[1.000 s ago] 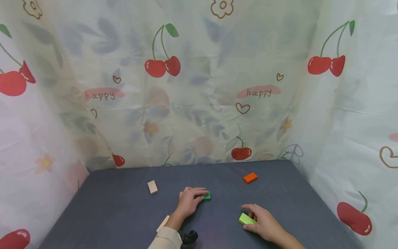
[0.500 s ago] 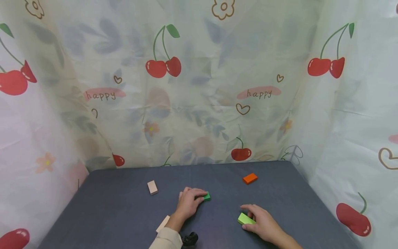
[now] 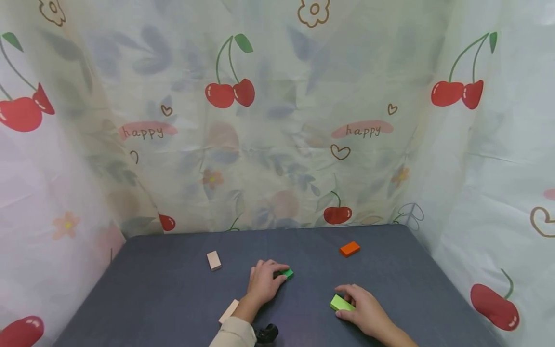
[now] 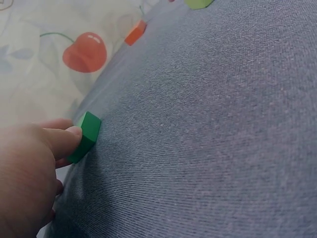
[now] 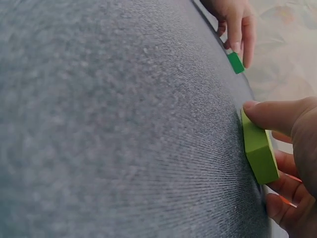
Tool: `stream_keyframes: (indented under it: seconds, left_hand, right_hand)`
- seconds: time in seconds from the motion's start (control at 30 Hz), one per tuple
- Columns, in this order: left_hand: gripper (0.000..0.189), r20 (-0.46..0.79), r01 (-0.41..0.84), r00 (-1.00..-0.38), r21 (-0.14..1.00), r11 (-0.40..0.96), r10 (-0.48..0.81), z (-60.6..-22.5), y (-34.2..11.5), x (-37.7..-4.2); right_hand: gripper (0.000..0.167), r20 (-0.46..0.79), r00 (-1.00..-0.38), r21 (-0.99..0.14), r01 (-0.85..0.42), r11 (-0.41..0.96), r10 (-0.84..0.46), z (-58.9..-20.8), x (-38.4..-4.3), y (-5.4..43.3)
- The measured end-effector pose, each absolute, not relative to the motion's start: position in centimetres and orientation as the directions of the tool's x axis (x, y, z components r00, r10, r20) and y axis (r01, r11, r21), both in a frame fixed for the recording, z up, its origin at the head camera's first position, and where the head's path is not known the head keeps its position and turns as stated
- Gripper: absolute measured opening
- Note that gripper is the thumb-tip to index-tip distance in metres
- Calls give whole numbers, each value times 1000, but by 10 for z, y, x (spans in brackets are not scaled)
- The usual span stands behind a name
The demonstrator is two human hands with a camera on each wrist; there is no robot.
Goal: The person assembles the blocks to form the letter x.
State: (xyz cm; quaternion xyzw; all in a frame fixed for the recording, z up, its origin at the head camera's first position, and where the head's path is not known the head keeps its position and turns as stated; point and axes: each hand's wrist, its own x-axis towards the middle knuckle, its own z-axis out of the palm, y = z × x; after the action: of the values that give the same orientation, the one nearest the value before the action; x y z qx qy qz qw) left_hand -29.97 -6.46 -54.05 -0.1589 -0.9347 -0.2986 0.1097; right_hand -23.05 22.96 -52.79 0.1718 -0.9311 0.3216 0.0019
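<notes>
My left hand (image 3: 263,283) pinches a green rectangular block (image 4: 89,134) between thumb and fingers, near the middle of the dark table. Part of that block is hidden under the fingers in the head view. To the right and closer to me, my right hand (image 3: 365,309) grips a lime-green block (image 5: 258,148) with the thumb on one side and fingers on the other. Its left end (image 3: 340,303) sticks out from the grip, low over the tabletop. The index finger of this hand reaches forward past the block.
A pale pink block (image 3: 214,260) lies at the back left, an orange block (image 3: 350,249) at the back right. Beside my left forearm lies a cream block (image 3: 229,311). A black object (image 3: 266,333) shows near that sleeve. A printed curtain (image 3: 277,144) surrounds the dark table (image 3: 165,289).
The lime-green block and my right hand have shifted slightly left. The green block has turned a little under my left hand. The other blocks stay where they were.
</notes>
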Motion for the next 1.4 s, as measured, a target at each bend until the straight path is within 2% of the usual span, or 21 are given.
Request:
stream_keyframes:
  seconds: [0.37, 0.63, 0.83, 1.0, 1.27, 1.4]
  left_hand:
    - [28, 292, 352, -929, 500, 791, 228, -539, -64, -297]
    - [27, 311, 373, -919, 484, 791, 243, -542, -67, -299]
    - [27, 317, 376, -917, 485, 789, 242, -543, -66, -298]
    - [28, 313, 370, -920, 484, 793, 238, -542, -67, -298]
    - [28, 304, 359, -924, 489, 795, 230, -540, -66, -298]
    - [27, 305, 361, -923, 484, 797, 233, -540, -65, -298]
  right_hand:
    - [49, 118, -938, -603, -329, 727, -326, -528, -223, 234]
    - [40, 93, -940, -620, -312, 720, -328, -528, -222, 235]
    - [37, 123, -943, -615, -317, 722, -309, -528, -224, 230]
    - [37, 172, -934, -597, -352, 721, -314, -529, -227, 226]
    - [36, 118, -940, -610, -324, 723, -321, -527, -230, 219]
    - [35, 146, -936, -602, -340, 723, -319, -525, -232, 216]
